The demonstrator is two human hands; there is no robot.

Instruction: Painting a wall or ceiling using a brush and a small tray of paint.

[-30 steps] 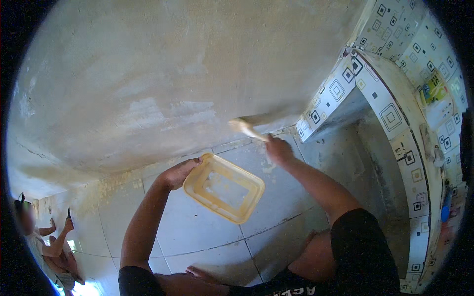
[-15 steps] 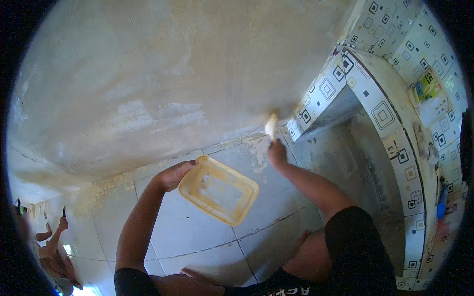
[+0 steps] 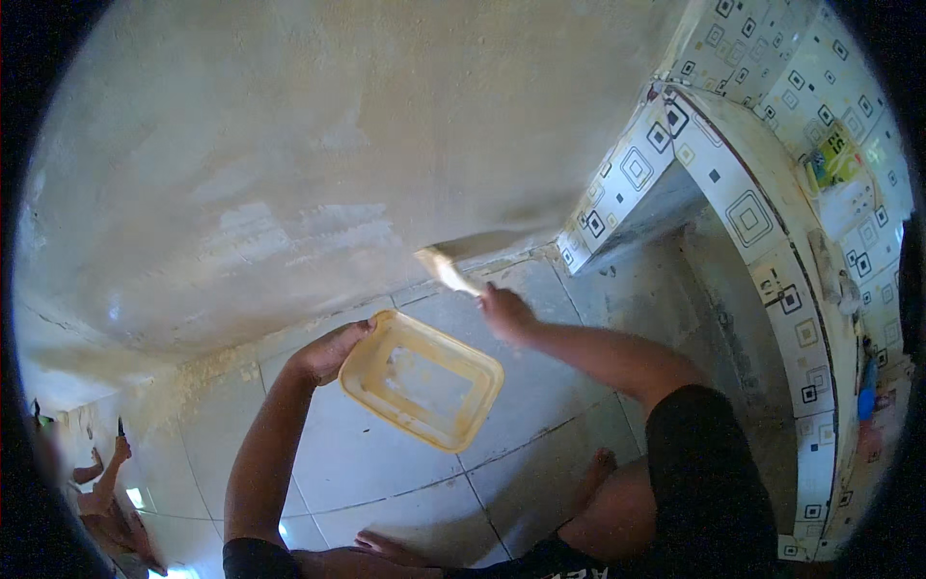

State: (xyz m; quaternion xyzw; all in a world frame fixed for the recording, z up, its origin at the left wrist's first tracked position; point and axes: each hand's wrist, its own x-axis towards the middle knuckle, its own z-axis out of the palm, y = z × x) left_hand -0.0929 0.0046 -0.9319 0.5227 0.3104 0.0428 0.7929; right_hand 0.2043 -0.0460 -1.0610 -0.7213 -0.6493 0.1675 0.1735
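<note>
The left hand (image 3: 328, 352) is gripping the rim of a shallow yellow tray (image 3: 422, 381), which is extending to the right of that hand above the tiled floor (image 3: 540, 405). The right hand (image 3: 506, 314) is closed around a putty knife (image 3: 446, 270), whose blade is touching the plastered wall (image 3: 318, 154) just up-left of that hand.

Pale yellow tray (image 3: 422, 381) against grey floor tiles (image 3: 540, 367); beige wall (image 3: 289, 145) beyond; right of the tray, white tiled counter (image 3: 748, 207) with black squares.
</note>
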